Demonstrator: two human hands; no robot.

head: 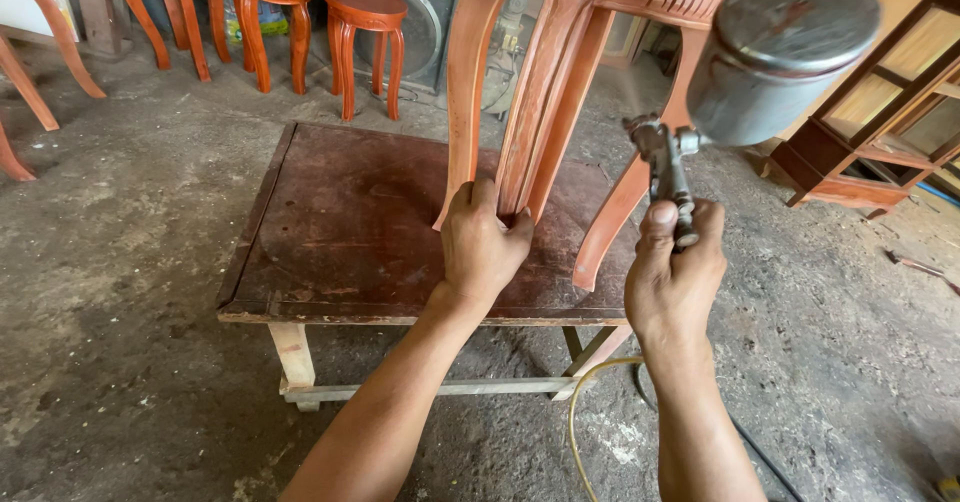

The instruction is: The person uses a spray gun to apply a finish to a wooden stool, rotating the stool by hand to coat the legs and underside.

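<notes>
My left hand grips the lower end of a curved leg of an orange-red wooden stool, which is tilted above a low dark-stained work table. My right hand is closed around the handle of a metal spray gun with a round grey cup on top. The gun's nozzle points toward the stool's legs, and a faint mist shows near its carved apron. A yellow hose trails down from the gun under my right forearm.
Several finished orange-red stools stand at the back left on the concrete floor. A dark speaker box sits behind them. A wooden cabinet frame lies at the right. The table's pale legs and crossbar show below its front edge.
</notes>
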